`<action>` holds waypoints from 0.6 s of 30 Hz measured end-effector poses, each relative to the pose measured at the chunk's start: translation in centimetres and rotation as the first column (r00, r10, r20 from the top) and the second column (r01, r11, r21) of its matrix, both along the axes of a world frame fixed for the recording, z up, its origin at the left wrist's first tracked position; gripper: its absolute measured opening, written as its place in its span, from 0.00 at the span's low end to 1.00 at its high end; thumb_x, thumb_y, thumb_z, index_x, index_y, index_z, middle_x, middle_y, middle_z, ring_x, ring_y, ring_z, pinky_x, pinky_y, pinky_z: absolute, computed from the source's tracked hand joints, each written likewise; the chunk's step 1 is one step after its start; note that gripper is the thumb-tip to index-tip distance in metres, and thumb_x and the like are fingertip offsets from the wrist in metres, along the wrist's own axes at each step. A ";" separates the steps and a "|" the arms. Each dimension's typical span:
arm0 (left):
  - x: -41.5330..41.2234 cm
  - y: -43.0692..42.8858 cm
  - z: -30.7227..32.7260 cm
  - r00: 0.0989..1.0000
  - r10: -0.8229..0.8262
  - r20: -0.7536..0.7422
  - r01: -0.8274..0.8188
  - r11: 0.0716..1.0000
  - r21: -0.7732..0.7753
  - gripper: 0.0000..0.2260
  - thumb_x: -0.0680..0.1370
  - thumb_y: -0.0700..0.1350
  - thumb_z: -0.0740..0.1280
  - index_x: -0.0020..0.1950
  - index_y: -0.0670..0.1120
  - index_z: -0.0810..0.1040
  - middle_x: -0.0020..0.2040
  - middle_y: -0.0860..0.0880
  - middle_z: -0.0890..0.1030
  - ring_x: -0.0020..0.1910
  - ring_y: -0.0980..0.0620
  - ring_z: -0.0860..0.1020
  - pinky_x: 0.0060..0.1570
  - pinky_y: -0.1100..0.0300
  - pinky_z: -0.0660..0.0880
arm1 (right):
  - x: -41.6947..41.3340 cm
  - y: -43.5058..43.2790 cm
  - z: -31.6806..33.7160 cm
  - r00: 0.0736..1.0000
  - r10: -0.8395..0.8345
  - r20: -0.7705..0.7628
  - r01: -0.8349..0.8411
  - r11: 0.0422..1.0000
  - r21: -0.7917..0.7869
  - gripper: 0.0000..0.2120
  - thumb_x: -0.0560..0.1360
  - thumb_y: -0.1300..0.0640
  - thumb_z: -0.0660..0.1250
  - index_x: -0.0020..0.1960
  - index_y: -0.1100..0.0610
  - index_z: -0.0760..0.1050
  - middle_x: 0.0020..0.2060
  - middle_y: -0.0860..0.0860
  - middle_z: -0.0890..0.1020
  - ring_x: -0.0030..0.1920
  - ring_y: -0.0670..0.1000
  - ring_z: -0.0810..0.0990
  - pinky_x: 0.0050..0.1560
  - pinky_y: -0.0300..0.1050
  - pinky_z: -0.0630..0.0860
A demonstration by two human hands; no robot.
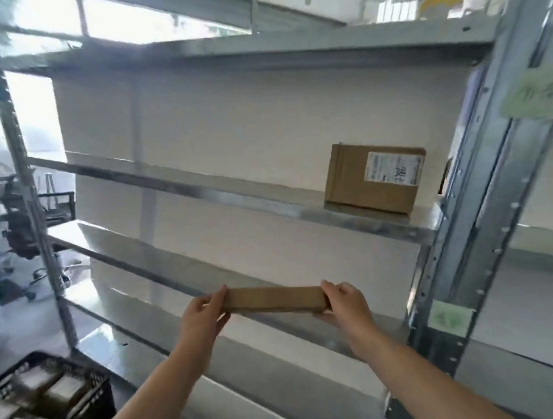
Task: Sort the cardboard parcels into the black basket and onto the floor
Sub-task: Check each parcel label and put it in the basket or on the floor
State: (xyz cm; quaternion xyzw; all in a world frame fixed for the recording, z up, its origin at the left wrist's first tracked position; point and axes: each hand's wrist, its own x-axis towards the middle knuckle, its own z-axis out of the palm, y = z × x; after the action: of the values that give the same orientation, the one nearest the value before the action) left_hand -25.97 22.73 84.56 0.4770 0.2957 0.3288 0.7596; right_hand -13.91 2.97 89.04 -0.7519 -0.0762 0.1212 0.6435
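**Head view: a flat parcel held between both hands at the metal rack**

Head view looks forward and slightly down at a grey galvanised steel shelving rack (300, 208) with several bare shelves and a pale backing board behind them. I hold a long, flat brown cardboard parcel (273, 299) edge-on in front of me, level, at about the height of the second shelf from the floor. My left hand (207, 312) closes on its left end, fingers wrapped over the top edge and thumb on the near side. My right hand (345, 301) closes on its right end in the same way, with fingers reaching under the bottom edge. Both forearms stretch out from the lower edge of the picture. I cannot tell whether the parcel touches the shelf lip behind it or is clear of it.

One shelf higher, at the right end, a boxy brown cardboard parcel with a white printed shipping label (374, 178) stands upright, its labelled face turned toward me. It sits near the right upright post, well apart from my hands.

At the lower left corner, on the floor, sits a black plastic lattice basket (95, 379). Several parcels with pale labels lie inside it, blurred so that I cannot count them.

A pale green paper tag (533, 98) is fixed to the right post higher up, and a second one (449, 318) lower down; the writing on both is unreadable. Beyond the rack at left, a dark office chair (20, 229) stands in bright window light.
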 end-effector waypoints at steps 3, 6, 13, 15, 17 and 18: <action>-0.7 -0.4 2.6 0.998 -0.048 0.049 0.044 0.996 0.077 0.16 0.75 0.50 0.72 0.53 0.38 0.78 0.53 0.38 0.79 0.53 0.43 0.81 0.57 0.51 0.78 | 0.2 -1.6 2.5 1.000 0.019 0.010 -0.020 0.992 0.123 0.11 0.78 0.57 0.66 0.43 0.63 0.70 0.43 0.59 0.77 0.46 0.54 0.80 0.42 0.48 0.84; -1.5 -0.9 4.9 0.995 -0.055 0.078 0.043 0.988 0.149 0.23 0.68 0.56 0.75 0.52 0.39 0.80 0.49 0.41 0.79 0.50 0.45 0.82 0.54 0.52 0.79 | 0.2 -2.4 4.2 0.996 0.032 0.085 -0.044 0.989 0.140 0.11 0.78 0.57 0.67 0.45 0.64 0.72 0.45 0.60 0.78 0.47 0.54 0.80 0.40 0.45 0.83; -4.1 -1.6 7.7 0.990 0.060 0.125 -0.086 0.973 0.213 0.07 0.78 0.42 0.69 0.52 0.40 0.80 0.50 0.39 0.80 0.47 0.45 0.80 0.43 0.58 0.77 | -1.6 -2.7 4.0 0.978 0.046 0.204 -0.085 0.979 0.186 0.06 0.73 0.62 0.72 0.47 0.60 0.76 0.48 0.58 0.81 0.48 0.54 0.82 0.45 0.50 0.83; -5.0 -1.5 8.2 0.988 0.056 0.141 -0.085 0.975 0.204 0.08 0.77 0.42 0.69 0.53 0.40 0.80 0.52 0.38 0.80 0.51 0.44 0.80 0.47 0.56 0.77 | -2.4 -2.4 4.1 0.980 0.091 0.176 -0.132 0.961 0.241 0.10 0.73 0.64 0.72 0.52 0.59 0.75 0.52 0.56 0.79 0.51 0.50 0.81 0.37 0.38 0.81; -5.8 -1.5 8.7 0.991 0.014 0.136 -0.041 0.978 0.203 0.08 0.77 0.41 0.69 0.54 0.40 0.80 0.53 0.38 0.81 0.51 0.43 0.81 0.48 0.55 0.78 | -2.9 -2.1 4.0 0.973 0.158 0.169 -0.189 0.964 0.185 0.16 0.72 0.61 0.74 0.56 0.54 0.72 0.57 0.53 0.75 0.54 0.47 0.79 0.35 0.34 0.78; -6.2 -1.6 8.9 0.991 -0.020 0.130 -0.006 0.980 0.201 0.08 0.77 0.40 0.70 0.55 0.39 0.79 0.53 0.38 0.82 0.51 0.43 0.81 0.47 0.56 0.79 | -3.0 -2.1 4.0 0.968 0.195 0.161 -0.219 0.965 0.146 0.20 0.71 0.60 0.75 0.58 0.52 0.70 0.58 0.52 0.74 0.55 0.47 0.77 0.35 0.33 0.77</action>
State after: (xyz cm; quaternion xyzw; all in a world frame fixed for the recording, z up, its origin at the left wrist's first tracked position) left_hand -32.20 21.18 93.47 0.5296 0.2087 0.3851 0.7264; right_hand -16.95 0.89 93.01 -0.6914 -0.2106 0.1264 0.6794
